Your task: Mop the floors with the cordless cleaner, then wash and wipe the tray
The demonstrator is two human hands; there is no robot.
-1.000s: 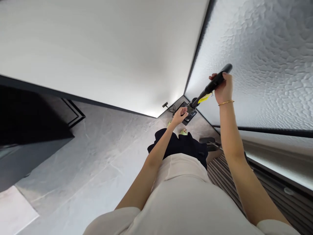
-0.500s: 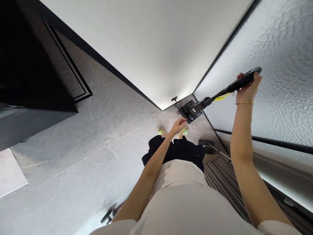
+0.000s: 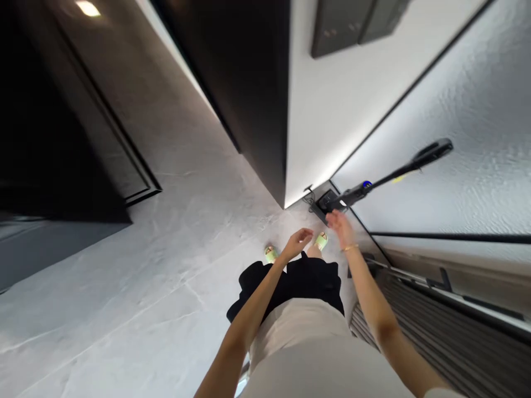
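A black upright floor cleaner (image 3: pixel 390 176) stands in its dark base (image 3: pixel 326 203) in the corner, its handle tilted up to the right beside the textured glass panel. A small blue light shows partway up it. My right hand (image 3: pixel 341 228), slightly blurred, is off the handle, close to the base in the view, with its fingers apart and nothing in it. My left hand (image 3: pixel 297 243) hangs over the floor in front of me, fingers loosely curved and apart, holding nothing.
Textured glass (image 3: pixel 468 138) rises on the right above a ribbed dark surface (image 3: pixel 431 320). A white wall (image 3: pixel 327 110) bears dark switch panels (image 3: pixel 344 22). A dark wall edge (image 3: pixel 265 99) stands left of it. Grey marbled floor (image 3: pixel 166 265) spreads left. A cable lies by the base.
My right hand has let go of the cleaner's handle and moved down and left. A blue light now shows on the cleaner. The view has shifted, bringing switch panels and a dark wall in.
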